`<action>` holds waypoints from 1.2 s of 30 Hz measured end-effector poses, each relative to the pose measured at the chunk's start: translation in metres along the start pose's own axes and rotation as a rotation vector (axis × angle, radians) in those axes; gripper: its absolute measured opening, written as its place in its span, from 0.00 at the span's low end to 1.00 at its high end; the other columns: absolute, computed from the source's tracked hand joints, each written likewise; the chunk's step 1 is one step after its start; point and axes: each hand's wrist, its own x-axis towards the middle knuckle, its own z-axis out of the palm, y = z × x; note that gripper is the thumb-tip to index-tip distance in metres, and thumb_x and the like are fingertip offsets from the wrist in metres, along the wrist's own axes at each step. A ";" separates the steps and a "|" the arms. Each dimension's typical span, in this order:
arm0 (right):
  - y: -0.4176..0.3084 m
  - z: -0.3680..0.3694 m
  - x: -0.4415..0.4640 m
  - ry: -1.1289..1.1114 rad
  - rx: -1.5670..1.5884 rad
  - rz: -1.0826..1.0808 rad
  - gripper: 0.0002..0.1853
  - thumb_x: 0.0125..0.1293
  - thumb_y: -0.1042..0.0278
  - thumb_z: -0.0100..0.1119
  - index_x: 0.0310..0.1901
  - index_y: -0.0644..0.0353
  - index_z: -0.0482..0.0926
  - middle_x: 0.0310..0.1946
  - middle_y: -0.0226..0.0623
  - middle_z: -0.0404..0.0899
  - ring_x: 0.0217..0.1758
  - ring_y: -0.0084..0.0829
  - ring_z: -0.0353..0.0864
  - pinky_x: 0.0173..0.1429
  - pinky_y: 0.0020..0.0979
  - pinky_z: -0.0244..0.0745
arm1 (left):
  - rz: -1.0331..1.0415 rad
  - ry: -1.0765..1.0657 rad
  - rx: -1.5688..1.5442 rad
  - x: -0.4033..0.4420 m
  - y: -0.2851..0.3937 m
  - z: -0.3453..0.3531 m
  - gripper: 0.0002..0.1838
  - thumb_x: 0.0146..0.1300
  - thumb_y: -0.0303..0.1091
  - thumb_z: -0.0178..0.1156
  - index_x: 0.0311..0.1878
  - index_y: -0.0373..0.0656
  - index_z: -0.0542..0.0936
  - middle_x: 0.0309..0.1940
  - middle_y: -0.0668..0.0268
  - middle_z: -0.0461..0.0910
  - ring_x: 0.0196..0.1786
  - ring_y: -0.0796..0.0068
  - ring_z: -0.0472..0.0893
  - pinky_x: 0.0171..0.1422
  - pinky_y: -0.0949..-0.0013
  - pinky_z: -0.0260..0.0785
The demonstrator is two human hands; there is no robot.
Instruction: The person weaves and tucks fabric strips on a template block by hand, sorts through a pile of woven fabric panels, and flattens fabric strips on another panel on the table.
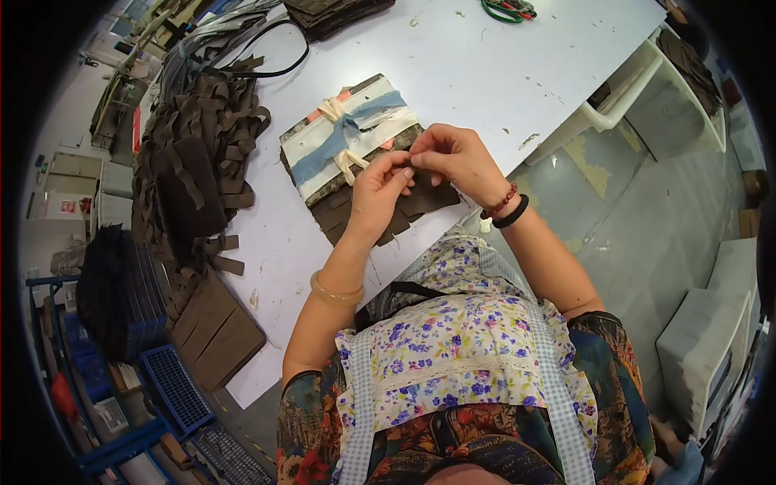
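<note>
My left hand [378,194] and my right hand [459,162] meet over the near right edge of a bundle, fingertips pinched together. What they hold between them is too small to make out. The bundle has a flat board [323,153] wrapped in white, tied with blue cloth strips [327,145] and cream knotted strips [347,164]. Dark brown woven strips [335,220] stick out from under its near side, below my hands.
On the left of the white table [453,48] lies a heap of brown strips [202,121], with a brown woven panel [214,331] at the edge. A black strap loop [303,56] and green-handled scissors [505,11] lie farther back. White bins [598,117] stand right.
</note>
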 end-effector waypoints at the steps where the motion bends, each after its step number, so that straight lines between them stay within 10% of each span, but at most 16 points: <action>1: 0.001 -0.001 0.000 0.042 0.022 0.025 0.04 0.58 0.74 0.59 0.35 0.64 0.77 0.25 0.27 0.77 0.22 0.14 0.71 0.26 0.17 0.66 | 0.001 0.008 0.004 0.000 -0.001 -0.001 0.10 0.65 0.25 0.55 0.48 0.38 0.76 0.36 0.72 0.78 0.36 0.86 0.73 0.40 0.81 0.67; 11: 0.018 0.003 -0.002 0.142 -0.928 -0.191 0.10 0.52 0.74 0.59 0.37 0.62 0.74 0.33 0.42 0.76 0.38 0.44 0.76 0.42 0.38 0.71 | 0.014 0.082 -0.181 0.002 0.000 0.002 0.06 0.61 0.20 0.49 0.38 0.37 0.76 0.50 0.65 0.76 0.37 0.84 0.72 0.44 0.79 0.67; 36: 0.024 0.015 0.008 0.218 -1.205 -0.374 0.07 0.49 0.71 0.58 0.30 0.60 0.72 0.27 0.42 0.76 0.33 0.44 0.78 0.34 0.41 0.74 | 0.042 0.096 -0.044 0.016 -0.014 0.003 0.06 0.65 0.25 0.54 0.44 0.38 0.76 0.37 0.72 0.76 0.33 0.85 0.72 0.40 0.81 0.68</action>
